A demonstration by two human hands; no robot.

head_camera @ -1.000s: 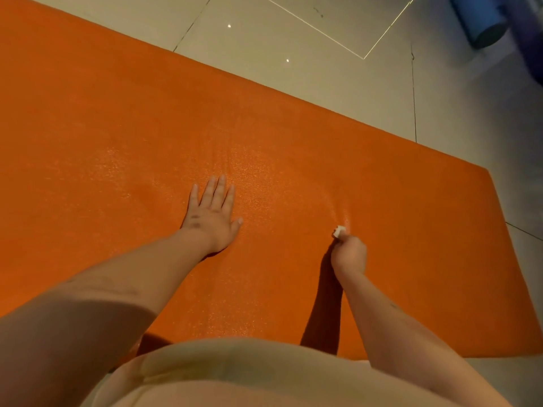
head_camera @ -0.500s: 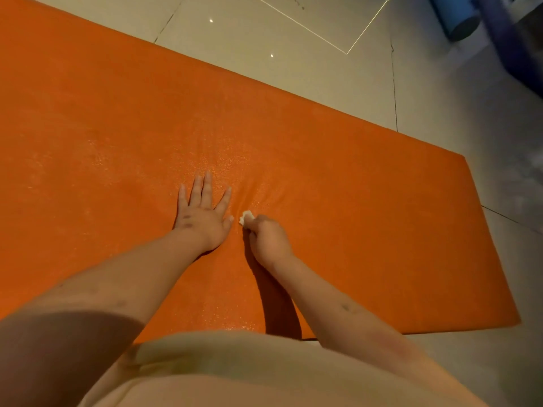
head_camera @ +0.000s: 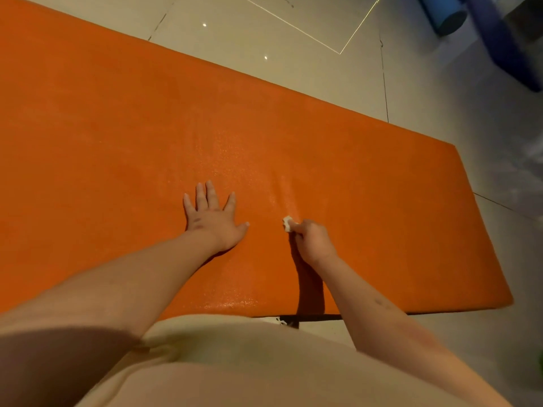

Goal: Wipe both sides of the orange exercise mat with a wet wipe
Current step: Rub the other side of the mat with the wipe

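The orange exercise mat lies flat on the tiled floor and fills most of the view, its right end near the frame's right side. My left hand presses flat on the mat with fingers spread. A short way to its right, my right hand is curled round a small balled white wet wipe, which sticks out at the fingertips and touches the mat. A faint wet sheen shows on the mat above and below the hands.
Grey floor tiles surround the mat. A blue rolled mat and a dark blue object lie at the top right. A black strip runs along the mat's near edge. My pale-clothed body fills the bottom.
My right hand swept the wipe left until it was beside my left hand, then moved back to the right a little. My left hand stayed pressed in place.
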